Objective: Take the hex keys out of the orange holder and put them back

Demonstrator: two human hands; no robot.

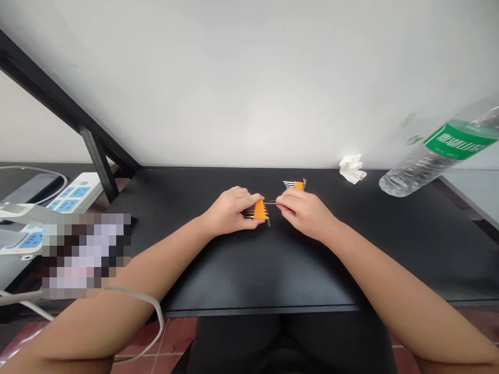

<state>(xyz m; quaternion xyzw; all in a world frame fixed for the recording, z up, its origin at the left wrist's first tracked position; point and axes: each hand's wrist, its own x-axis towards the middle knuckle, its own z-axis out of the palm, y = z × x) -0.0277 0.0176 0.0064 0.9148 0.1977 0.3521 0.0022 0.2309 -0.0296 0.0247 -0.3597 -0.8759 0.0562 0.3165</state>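
Note:
My left hand (235, 210) grips an orange holder (259, 210) that carries several L-shaped hex keys, their bent ends showing at its right side. My right hand (302, 208) pinches the end of one thin metal hex key (271, 203), which reaches across to the top of that holder. Just behind my right hand lies a second orange holder (299, 185) with several hex keys in it, partly hidden by the hand. Both hands are over the middle of the black table (249, 270).
A clear water bottle with a green label (460, 140) stands at the right, near a crumpled white tissue (352, 169) by the wall. To the left are white power strips (83, 189), a pixelated patch and a pale cable (158, 311) near my left forearm.

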